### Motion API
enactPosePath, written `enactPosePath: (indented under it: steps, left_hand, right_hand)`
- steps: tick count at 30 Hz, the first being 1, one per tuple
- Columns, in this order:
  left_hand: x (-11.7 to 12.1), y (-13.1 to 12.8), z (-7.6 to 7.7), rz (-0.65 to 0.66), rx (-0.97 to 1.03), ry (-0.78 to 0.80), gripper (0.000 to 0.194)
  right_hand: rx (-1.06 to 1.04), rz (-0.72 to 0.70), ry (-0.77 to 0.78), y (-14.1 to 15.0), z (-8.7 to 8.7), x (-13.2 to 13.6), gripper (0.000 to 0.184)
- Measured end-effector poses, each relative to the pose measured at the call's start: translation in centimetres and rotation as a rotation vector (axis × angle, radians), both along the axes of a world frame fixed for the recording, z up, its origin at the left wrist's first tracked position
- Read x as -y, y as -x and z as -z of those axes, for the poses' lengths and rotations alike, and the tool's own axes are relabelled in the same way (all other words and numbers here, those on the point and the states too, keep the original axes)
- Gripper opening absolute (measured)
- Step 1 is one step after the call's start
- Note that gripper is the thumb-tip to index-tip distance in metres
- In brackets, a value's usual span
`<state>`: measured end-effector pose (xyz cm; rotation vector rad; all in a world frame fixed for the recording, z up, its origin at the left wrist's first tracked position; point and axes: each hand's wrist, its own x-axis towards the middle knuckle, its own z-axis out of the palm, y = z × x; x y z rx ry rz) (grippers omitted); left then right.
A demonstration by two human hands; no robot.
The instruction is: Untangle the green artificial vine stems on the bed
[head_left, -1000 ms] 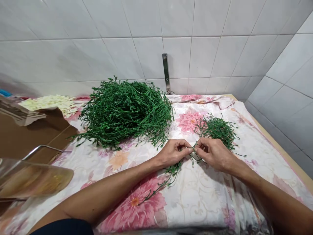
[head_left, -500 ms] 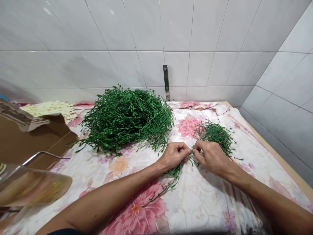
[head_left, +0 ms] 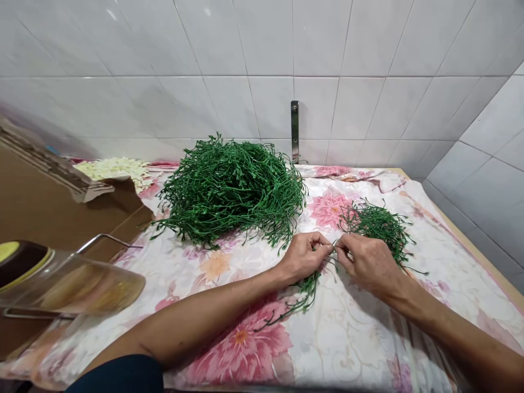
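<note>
My left hand point(head_left: 307, 256) is closed in a pinch on thin green stems, part of a small bunch point(head_left: 305, 292) that hangs below it onto the cloth. Close beside it, my right hand point(head_left: 366, 262) pinches the tip end of a green stem point(head_left: 334, 245) between thumb and forefinger. The fingertips of both hands almost meet. Behind my right hand lies a small heap of green stems point(head_left: 380, 226). A much larger heap of the same green stems point(head_left: 231, 188), with little forked tips, sits farther back on the left.
A flowered cloth point(head_left: 344, 338) covers the table. At left stand a torn cardboard box point(head_left: 65, 202) and a clear jar point(head_left: 94, 284) with a dark and yellow lid. Pale yellow pieces point(head_left: 118, 169) lie behind the box. A metal bracket point(head_left: 295, 131) is fixed to the tiled wall.
The view has shifted, so everything sits a little farther right and more of the jar shows. Both hands keep their pinch at nearly the same spot on the cloth.
</note>
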<state>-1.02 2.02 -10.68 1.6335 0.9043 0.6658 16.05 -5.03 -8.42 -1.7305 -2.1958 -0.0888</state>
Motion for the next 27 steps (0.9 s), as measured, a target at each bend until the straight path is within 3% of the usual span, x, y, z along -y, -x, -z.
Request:
enactPosePath:
  steps: [4, 7, 11, 17, 20, 23, 27]
  left_hand:
    - [-0.1, 0.2, -0.4, -0.031, 0.076, 0.046, 0.022]
    - [-0.2, 0.9, -0.7, -0.029, 0.135, 0.1, 0.028]
    - [-0.4, 1.3, -0.8, 0.021, 0.258, 0.25, 0.038]
    - [-0.5, 1.2, -0.1, 0.128, 0.316, 0.457, 0.04]
    - [-0.6, 1.2, 0.3, 0.123, 0.308, 0.471, 0.04]
    - [-0.6, 1.2, 0.4, 0.148, 0.326, 0.473, 0.039]
    - [-0.5, 1.3, 0.2, 0.195, 0.327, 0.47, 0.038]
  right_hand:
    - [0.077, 0.067, -0.134, -0.5, -0.4, -0.5, 0.018]
    - [-0.091, 0.179, -0.258, -1.7, -1.8, -0.7, 0.015]
    - [-0.175, 0.186, -0.386, -3.5, -3.7, -0.7, 0.013]
    - [-0.034, 0.238, -0.316, -5.6, -3.8, -0.9, 0.023]
    - [-0.141, 0.197, -0.344, -4.7, -3.7, -0.4, 0.025]
    - [-0.387, 0.046, -0.167, -2.7, -3.4, 0.3, 0.02]
    - [-0.502, -0.035, 0.177, -0.7, -2.3, 0.8, 0.019]
